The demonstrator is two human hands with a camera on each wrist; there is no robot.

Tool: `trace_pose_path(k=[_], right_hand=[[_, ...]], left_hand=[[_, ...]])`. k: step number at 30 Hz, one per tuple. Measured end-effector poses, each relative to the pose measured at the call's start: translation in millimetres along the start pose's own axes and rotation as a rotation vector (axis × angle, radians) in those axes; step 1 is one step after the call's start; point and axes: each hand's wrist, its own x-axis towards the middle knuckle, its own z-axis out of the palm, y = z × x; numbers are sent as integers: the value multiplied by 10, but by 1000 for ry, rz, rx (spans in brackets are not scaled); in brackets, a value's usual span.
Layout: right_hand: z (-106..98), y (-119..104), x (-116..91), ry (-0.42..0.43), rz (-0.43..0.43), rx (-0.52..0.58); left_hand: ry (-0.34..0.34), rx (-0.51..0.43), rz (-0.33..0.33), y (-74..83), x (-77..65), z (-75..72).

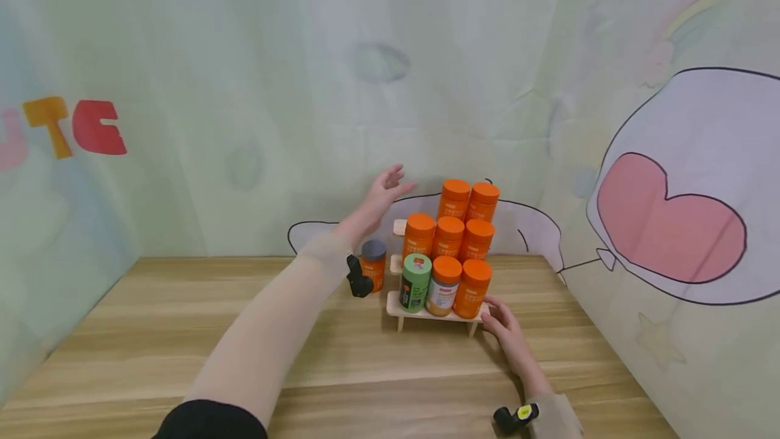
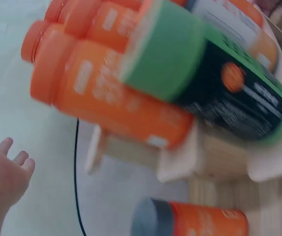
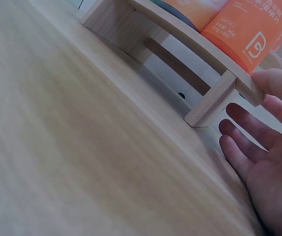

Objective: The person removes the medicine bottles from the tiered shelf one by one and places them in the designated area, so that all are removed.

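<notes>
A three-tier wooden rack point(image 1: 393, 303) holds jars. On its bottom tier stand a green jar point(image 1: 416, 284), a white-labelled jar with an orange lid point(image 1: 443, 293) and an orange jar point(image 1: 472, 293). Three orange jars fill the middle tier and two the top. My left hand point(image 1: 382, 194) is raised left of the upper tiers, fingers spread, holding nothing; the left wrist view shows this hand point(image 2: 6, 179) apart from the jars. With thumb and forefinger, my right hand point(image 3: 278, 157) pinches the bottom tier's right corner, its other fingers loosely bent beside the rack leg point(image 3: 212, 98).
An orange jar with a grey lid point(image 1: 374, 269) stands on the wooden table point(image 1: 341, 385) just left of the rack, partly behind my left wrist. A printed curtain point(image 1: 244, 120) hangs close behind the rack and along the right side.
</notes>
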Motion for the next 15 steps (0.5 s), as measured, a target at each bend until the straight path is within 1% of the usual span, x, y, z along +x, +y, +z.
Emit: trace_pose_path(k=[4, 6, 9, 13, 15], right_hand=[[1, -3, 1, -8, 14, -1], [1, -15, 1, -11, 28, 5], [0, -35, -1, -13, 41, 13], [-3, -35, 7, -12, 46, 18], [-6, -26, 13, -11, 47, 22]], left_hand=[[-2, 19, 3, 106, 87, 162], [-19, 30, 6, 151, 123, 245], [-74, 66, -3, 198, 168, 352], [-173, 139, -48, 220, 219, 445], [-210, 167, -63, 227, 243, 485]])
